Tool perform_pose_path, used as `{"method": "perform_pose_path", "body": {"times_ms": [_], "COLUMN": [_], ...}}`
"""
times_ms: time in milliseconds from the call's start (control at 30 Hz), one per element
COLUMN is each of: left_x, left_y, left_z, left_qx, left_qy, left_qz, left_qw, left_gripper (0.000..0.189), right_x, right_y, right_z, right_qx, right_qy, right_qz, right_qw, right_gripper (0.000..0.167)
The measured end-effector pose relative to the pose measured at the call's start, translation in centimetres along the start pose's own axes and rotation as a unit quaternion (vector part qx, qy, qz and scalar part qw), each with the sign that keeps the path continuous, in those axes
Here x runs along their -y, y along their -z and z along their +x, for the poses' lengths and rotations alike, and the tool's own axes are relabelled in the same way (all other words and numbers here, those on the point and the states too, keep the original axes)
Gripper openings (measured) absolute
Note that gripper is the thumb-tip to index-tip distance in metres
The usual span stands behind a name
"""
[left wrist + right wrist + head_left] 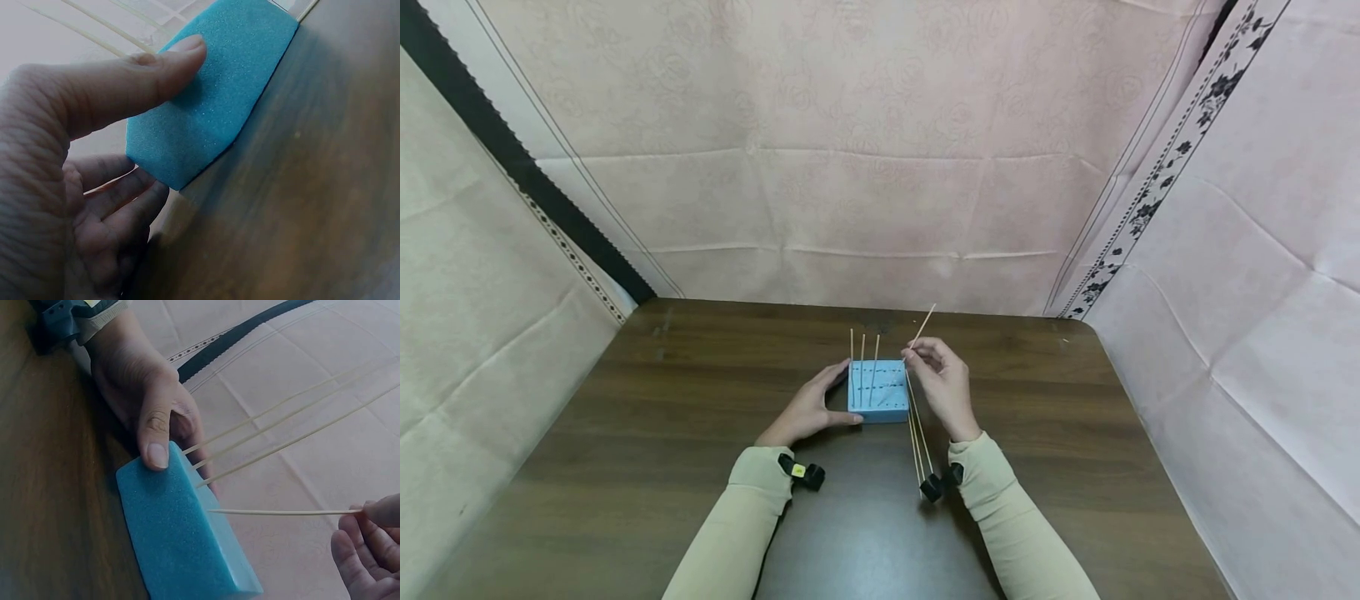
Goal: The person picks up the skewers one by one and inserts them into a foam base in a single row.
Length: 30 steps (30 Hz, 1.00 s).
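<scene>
Right hand (pixel 946 383) pinches a thin tan wooden stick (pixel 281 513) at 2 o'clock on the blue foam block (pixel 178 531), likely inserting, needing straight pressure.

A brown wood table (pixel 587 450) with pale cloth on three sides.
The table fills the bottom of the head view, with stripes of light and dark wood and a gray shine at bottom middle. Across the top hangs a pinkish back cloth (pixel 850 108) with faint swirly shapes and fold lines. A whitish left cloth (pixel 482 333) slopes down the left side, and a black strip (pixel 520 158) runs from the upper left corner to the table, with a dotted trim (pixel 572 260) beside it. At upper right, a border of dark flowers (pixel 1180 152) edges the wrinkly right cloth (pixel 1262 333).
</scene>
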State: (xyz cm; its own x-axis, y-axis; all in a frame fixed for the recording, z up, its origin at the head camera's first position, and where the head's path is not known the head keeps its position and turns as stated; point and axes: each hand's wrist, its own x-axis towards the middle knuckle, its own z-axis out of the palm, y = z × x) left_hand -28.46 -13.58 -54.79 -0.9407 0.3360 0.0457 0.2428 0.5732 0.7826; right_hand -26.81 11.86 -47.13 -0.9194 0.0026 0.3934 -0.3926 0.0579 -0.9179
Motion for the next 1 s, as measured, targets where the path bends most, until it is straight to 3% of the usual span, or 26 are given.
{"method": "perform_pose_path", "body": {"times_ms": [100, 267, 500, 1000], "left_x": [0.04, -0.01, 0.08, -0.08], "left_y": [0.03, 0.06, 0.0, 0.11], "left_z": [-0.01, -0.05, -0.09, -0.09], "left_qx": [-0.001, 0.001, 0.003, 0.003], "left_qy": [-0.002, -0.004, -0.004, -0.005], "left_qz": [-0.001, -0.005, -0.009, -0.01], "left_qw": [1.0, 1.0, 0.9999, 0.9999], "left_gripper": [0.112, 0.111, 0.111, 0.11], "right_x": [0.68, 0.69, 0.01, 0.12], "right_y": [-0.22, -0.55, -0.74, -0.35], "right_z": [-0.29, -0.65, -0.88, -0.77], "right_qx": [0.028, 0.093, 0.135, 0.147], "right_qy": [0.021, 0.078, 0.101, 0.105], "right_qz": [-0.04, -0.1, -0.12, -0.123], "right_qw": [0.9986, 0.9875, 0.9783, 0.9759], "right_gripper": [0.014, 0.011, 0.008, 0.008]}}
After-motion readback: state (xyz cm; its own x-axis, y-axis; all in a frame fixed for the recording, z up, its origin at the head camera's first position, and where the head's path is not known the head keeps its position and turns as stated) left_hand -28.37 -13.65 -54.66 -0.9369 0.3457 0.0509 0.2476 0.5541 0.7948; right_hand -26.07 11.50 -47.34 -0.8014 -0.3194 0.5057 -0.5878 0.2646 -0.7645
